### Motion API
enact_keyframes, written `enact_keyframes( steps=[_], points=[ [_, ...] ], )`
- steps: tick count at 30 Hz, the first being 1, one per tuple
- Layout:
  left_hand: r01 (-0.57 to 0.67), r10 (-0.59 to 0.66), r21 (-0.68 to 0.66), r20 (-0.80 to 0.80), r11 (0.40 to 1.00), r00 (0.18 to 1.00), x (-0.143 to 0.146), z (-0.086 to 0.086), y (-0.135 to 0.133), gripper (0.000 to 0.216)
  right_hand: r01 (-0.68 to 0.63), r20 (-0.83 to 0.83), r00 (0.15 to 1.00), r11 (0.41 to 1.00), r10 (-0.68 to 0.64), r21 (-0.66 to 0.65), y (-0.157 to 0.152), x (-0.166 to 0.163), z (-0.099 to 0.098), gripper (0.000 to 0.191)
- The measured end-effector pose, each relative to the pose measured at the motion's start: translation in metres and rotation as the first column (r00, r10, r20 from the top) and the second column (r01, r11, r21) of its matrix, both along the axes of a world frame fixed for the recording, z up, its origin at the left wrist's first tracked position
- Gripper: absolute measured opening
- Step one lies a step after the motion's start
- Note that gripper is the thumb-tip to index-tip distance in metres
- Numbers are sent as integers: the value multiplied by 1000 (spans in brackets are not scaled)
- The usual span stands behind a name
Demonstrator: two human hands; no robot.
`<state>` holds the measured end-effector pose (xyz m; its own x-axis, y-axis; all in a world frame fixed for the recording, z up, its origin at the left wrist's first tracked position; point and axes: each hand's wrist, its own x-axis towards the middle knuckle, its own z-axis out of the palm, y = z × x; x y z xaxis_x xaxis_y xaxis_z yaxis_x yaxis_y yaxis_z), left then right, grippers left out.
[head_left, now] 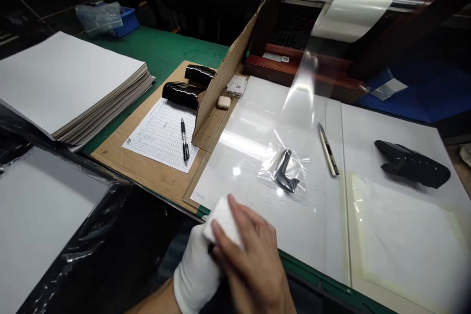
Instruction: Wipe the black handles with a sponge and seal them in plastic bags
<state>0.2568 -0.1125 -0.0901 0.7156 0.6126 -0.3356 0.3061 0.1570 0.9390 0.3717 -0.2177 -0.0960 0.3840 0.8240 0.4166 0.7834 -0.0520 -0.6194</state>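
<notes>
My left hand (196,270) wears a white glove and sits at the table's near edge. My bare right hand (253,260) lies over it, fingers closed on the glove at the fingertips (221,218). Just beyond them a small black angled part (286,171) lies wrapped in clear film on the white work sheet (257,122). A craft knife (328,149) lies to the right of that part. A larger black plastic part (412,163) rests at the far right. Clear film hangs down from a roll (353,10) above.
A stack of white sheets (69,81) sits at the left. A printed form with a pen (184,138) lies on cardboard beside two black parts (182,94). An upright cardboard divider (224,83) stands mid-table. A bagged white sheet (44,225) is at the near left.
</notes>
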Motion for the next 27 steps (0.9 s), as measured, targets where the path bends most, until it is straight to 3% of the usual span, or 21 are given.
enact_keyframes(
  steps=[3, 5, 8, 13, 15, 18, 22, 25, 27],
  points=[
    [-21, 23, 83, -24, 996, 999, 0, 0, -1, 38, 57, -52, 997, 997, -61, -61, 4, -1, 3, 53],
    [-23, 23, 59, -2, 998, 1000, 0, -1, -1, 38, 87, -12, 996, 995, -88, -47, 5, -2, 4, 54],
    [14, -15, 63, 19, 998, 1000, -1, -2, -2, 39, 75, -9, 997, 996, -75, -43, 3, -4, 4, 54],
    [-53, 54, 155, -1, 987, 999, -8, -2, 1, 42, 72, -113, 991, 996, -79, -59, 1, -1, 6, 52],
    [-62, 60, 162, 18, 985, 998, -12, 0, 2, 43, 73, -166, 983, 996, -80, -48, 19, 7, 8, 47],
    [-106, 103, 176, 24, 979, 994, -18, 4, 3, 42, 108, -388, 910, 987, -145, -116, 64, 36, 17, 35],
    [-174, 175, 170, 13, 970, 985, -22, 14, 7, 40, 131, -524, 834, 984, -173, -117, 103, 76, 39, 41],
    [-220, 219, 162, 24, 962, 975, -19, 19, 11, 39, 219, -460, 862, 975, -214, -44, 77, 62, 40, 32],
    [-216, 216, 143, 11, 966, 976, -13, 20, 14, 38, 289, -370, 897, 954, -241, 81, 34, 32, 21, 29]
  ],
)
